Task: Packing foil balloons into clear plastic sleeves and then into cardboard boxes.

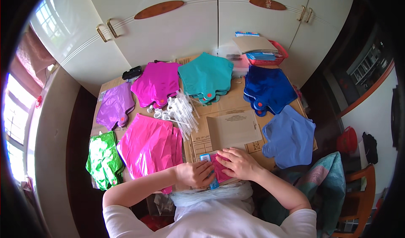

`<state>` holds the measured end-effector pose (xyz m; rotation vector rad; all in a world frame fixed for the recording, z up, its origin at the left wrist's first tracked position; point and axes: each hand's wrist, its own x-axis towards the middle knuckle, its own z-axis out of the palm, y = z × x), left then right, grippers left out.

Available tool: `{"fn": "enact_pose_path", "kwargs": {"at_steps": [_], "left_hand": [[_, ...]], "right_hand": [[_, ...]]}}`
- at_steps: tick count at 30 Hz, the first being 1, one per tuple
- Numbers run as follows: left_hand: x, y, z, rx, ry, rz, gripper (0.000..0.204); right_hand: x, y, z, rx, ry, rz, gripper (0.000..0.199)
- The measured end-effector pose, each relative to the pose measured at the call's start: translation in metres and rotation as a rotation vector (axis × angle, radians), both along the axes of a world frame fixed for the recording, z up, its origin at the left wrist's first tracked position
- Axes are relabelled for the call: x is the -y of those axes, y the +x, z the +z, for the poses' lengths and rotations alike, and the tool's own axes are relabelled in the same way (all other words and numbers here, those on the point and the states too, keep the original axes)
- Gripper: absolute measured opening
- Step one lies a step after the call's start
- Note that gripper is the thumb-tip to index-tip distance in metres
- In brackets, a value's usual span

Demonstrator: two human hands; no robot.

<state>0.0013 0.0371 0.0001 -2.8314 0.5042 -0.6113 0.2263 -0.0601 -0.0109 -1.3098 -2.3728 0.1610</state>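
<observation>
At the table's near edge, a folded pink foil balloon (222,172) lies with a small blue-and-white packet (205,157) along its left side. My left hand (195,173) is closed, its curled fingers at the packet's left edge; they hide what they grip there. My right hand (239,164) rests flat on the pink foil with its fingers stretched out. Just beyond my hands lies a creased piece of brown cardboard (234,130). A loose pile of clear white straws (182,115) is to its left.
Flat foil balloons ring the table: green (102,160), pink (147,141), purple (114,105), magenta (156,82), teal (206,75), dark blue (270,88) and light blue (291,137). Behind stands a red basket (283,52) with cards. A wooden chair (362,200) is at right.
</observation>
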Motion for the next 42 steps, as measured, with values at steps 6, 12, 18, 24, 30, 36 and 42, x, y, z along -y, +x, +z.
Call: {"fn": "enact_pose_path", "kwargs": {"at_steps": [6, 12, 18, 24, 30, 36, 42], "left_hand": [[0.035, -0.012, -0.002, 0.039, -0.015, 0.182, 0.025], [0.088, -0.021, -0.009, -0.056, 0.034, 0.518, 0.033], [0.119, 0.000, -0.012, -0.098, 0.057, 0.845, 0.034], [0.129, 0.017, -0.016, -0.182, 0.100, 0.973, 0.035], [0.127, 0.013, -0.029, -0.131, 0.028, 0.981, 0.038], [0.122, 0.009, -0.016, -0.163, -0.028, 0.920, 0.039], [0.124, 0.010, -0.014, -0.176, 0.004, 0.928, 0.037]], "right_hand": [[-0.012, -0.008, 0.006, -0.025, 0.080, 0.096, 0.031], [-0.089, -0.033, 0.026, -0.247, 0.229, -0.086, 0.013], [-0.192, -0.077, 0.016, -0.098, 0.376, 0.008, 0.010], [-0.243, -0.123, 0.002, 0.184, 0.284, -0.041, 0.007], [-0.235, -0.110, 0.031, -0.325, 0.288, -0.027, 0.008], [-0.180, -0.081, 0.064, -0.627, -0.183, -0.155, 0.017], [-0.168, -0.064, 0.040, -0.547, -0.127, -0.249, 0.013]]}}
